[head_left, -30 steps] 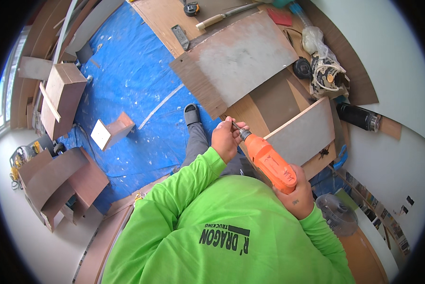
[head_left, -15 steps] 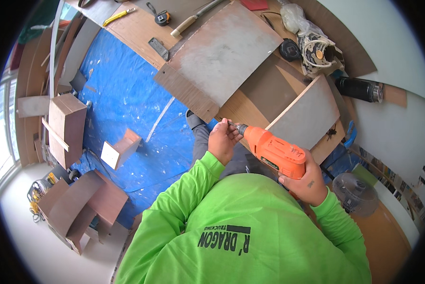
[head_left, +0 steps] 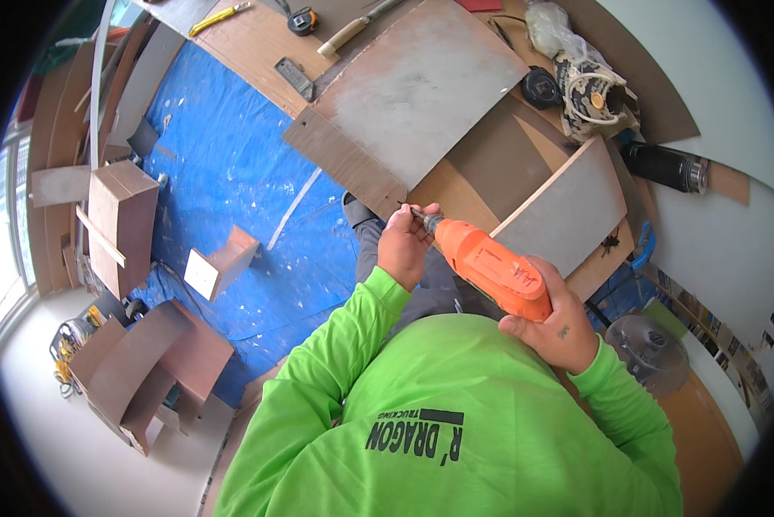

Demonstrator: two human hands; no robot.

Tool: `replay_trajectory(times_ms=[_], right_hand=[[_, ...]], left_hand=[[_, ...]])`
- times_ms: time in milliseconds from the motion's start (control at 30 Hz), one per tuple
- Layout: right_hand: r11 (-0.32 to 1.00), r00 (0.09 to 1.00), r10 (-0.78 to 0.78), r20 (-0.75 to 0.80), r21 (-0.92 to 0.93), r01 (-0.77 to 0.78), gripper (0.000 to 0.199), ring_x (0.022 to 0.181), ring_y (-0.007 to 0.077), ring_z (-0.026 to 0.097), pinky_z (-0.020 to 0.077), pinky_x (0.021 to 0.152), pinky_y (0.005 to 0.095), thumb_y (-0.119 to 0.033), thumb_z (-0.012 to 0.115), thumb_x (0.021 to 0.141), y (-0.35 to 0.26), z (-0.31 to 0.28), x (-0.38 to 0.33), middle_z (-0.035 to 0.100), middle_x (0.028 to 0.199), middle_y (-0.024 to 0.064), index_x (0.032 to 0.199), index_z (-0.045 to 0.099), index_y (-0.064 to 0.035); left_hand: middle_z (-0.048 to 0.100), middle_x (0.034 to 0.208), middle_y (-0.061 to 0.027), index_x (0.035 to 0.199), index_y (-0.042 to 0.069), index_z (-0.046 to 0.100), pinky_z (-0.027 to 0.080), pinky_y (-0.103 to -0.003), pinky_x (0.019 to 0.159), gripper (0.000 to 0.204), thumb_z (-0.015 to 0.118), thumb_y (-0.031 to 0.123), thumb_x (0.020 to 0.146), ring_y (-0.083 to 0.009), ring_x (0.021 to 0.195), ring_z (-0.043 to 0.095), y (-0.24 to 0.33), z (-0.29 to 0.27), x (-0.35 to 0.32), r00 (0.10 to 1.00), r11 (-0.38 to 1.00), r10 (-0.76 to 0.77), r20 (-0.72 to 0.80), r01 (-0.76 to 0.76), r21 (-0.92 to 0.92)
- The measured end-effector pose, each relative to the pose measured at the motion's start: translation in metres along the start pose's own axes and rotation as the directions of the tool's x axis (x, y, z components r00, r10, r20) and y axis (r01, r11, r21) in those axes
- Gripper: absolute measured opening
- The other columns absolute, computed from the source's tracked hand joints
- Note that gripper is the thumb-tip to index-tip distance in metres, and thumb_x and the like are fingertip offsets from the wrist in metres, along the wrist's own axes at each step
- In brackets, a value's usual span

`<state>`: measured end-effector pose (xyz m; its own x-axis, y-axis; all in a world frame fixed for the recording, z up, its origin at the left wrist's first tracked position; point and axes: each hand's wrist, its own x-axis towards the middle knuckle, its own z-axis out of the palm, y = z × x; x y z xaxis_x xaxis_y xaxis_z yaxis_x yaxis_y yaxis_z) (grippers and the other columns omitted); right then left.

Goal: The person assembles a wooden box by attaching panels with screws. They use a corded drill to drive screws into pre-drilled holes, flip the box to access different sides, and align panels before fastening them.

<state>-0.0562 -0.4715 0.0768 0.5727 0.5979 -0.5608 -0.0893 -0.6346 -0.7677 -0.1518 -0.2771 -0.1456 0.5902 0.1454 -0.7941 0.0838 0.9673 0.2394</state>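
My right hand (head_left: pixel 566 327) is wrapped round the handle of an orange power drill (head_left: pixel 494 265), which points up and to the left in front of my belly. At its front, the fingers of my left hand (head_left: pixel 406 250) pinch the thin dark bit (head_left: pixel 417 213) ahead of the chuck; whether a screw sits on it is too small to tell. Just beyond those fingertips is the corner of a brown wooden strip (head_left: pixel 348 168). A grey-smeared flat panel (head_left: pixel 421 82) lies against that strip. Nearer the drill stands a board with a pale edge (head_left: pixel 568 207).
A tape measure (head_left: pixel 301 21), a yellow cutter (head_left: pixel 220 19), a wooden-handled tool (head_left: pixel 344 39) and a black round case (head_left: pixel 540 87) lie on the work surface. A black flask (head_left: pixel 665 166) is at right. Wooden boxes (head_left: pixel 121 226) stand by the blue tarp (head_left: pixel 223 155).
The drill's body has tilted a little, and both hands stay on it. My left fingers have shifted slightly up at the bit. The whole view has moved slightly.
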Motion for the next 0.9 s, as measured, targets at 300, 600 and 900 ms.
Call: replay_trajectory(times_ms=[300,600,900], right_hand=[[0.974,1.0,0.014,0.024,-0.225,-0.008,0.074,0.123,0.0401,0.063,0.0503,0.102,0.0415,-0.006,0.074,0.084,-0.037,0.007,0.009,0.061,0.133,0.0224,0.148,0.038,-0.0027],[0.928,0.999,-0.002,0.046,-0.371,0.019,0.072,0.115,0.0449,0.064,0.0532,0.095,0.0439,-0.003,0.072,0.083,-0.071,0.022,0.033,0.062,0.128,0.025,0.147,0.039,-0.0037],[0.905,0.998,-0.016,0.054,-0.424,0.038,0.071,0.115,0.0452,0.064,0.0529,0.095,0.0441,-0.004,0.071,0.083,-0.085,0.034,0.048,0.062,0.127,0.0248,0.146,0.039,-0.0038]], left_hand=[[0.072,0.115,-0.0132,0.102,0.012,0.056,0.052,-0.043,0.098,0.024,0.042,0.029,0.112,-0.0242,0.104,0.067,0.01,-0.001,-0.002,1.0,0.999,0.01,0.019,-0.009,-0.048],[0.054,0.072,0.0034,0.104,0.009,0.059,0.041,-0.026,0.059,0.026,0.046,0.031,0.111,-0.0093,0.062,0.05,0.034,0.003,-0.001,0.997,0.999,0.015,-0.076,-0.019,-0.049],[0.051,0.062,0.0022,0.101,0.005,0.059,0.034,-0.024,0.049,0.027,0.05,0.03,0.11,-0.0089,0.049,0.04,0.042,-0.002,0.011,0.994,0.995,-0.009,-0.105,-0.002,-0.1]])
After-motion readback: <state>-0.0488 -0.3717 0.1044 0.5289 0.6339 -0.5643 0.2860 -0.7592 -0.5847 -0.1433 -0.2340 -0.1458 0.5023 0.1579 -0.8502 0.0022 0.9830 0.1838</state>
